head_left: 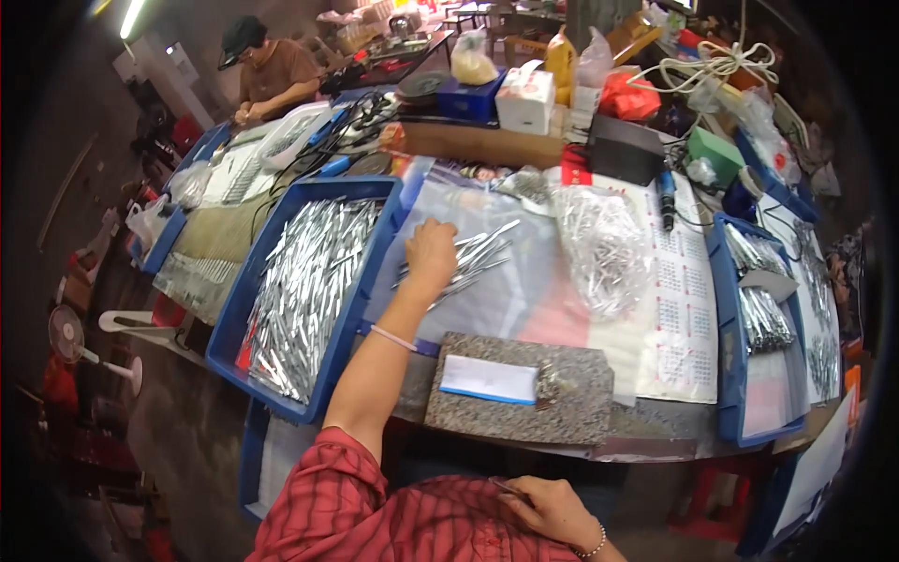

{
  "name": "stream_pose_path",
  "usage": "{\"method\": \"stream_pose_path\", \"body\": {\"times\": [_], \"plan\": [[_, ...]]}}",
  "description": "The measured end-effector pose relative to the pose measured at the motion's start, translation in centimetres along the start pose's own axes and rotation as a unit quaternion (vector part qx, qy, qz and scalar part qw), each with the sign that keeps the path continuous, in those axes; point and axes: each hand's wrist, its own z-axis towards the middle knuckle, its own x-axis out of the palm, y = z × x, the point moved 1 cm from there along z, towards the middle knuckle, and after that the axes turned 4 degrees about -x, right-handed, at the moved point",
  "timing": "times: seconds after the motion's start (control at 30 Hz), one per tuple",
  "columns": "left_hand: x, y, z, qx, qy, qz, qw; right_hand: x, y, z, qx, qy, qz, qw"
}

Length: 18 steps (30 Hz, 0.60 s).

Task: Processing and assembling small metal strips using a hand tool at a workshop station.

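My left hand (432,251) reaches forward over the table with its fingers curled in, at the left end of a loose pile of thin silvery metal rods (482,259). The rods lie on clear plastic sheeting, and some pass under the hand and wrist; what the fingers hold is hidden. Close to my body, low in the view, my right hand (554,513) is closed, with a small dark tip showing at its fingers that is too small to name. Left of my forearm stands a blue tray (390,217) heaped with similar rods (309,290).
A granite slab (581,393) carrying a white pad (489,378) lies at the near edge. Beyond it sits a clear bag of small silvery parts (609,248). Another blue tray (726,328) holds bagged rods at right. A co-worker (272,80) sits at far left.
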Motion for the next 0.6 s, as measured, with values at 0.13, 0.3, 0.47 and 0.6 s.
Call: {"method": "stream_pose_path", "body": {"times": [0.13,0.3,0.47,0.6], "plan": [[1.9,0.0,1.8,0.035,0.074,0.050,0.995,-0.8,-1.3,-1.0,0.025,-0.001,0.002,1.000],[0.2,-0.5,1.9,0.115,0.074,0.186,0.973,-0.9,-1.8,0.1,0.000,0.016,-0.021,1.000],[-7.5,-2.7,-2.3,0.015,-0.005,-0.171,0.985,-1.8,-0.3,1.8,-0.030,-0.020,0.023,0.999],[-12.2,-7.7,-12.5,-0.092,0.252,-0.559,0.785,-2.1,0.0,1.7,-0.027,-0.108,0.087,0.990]]}}
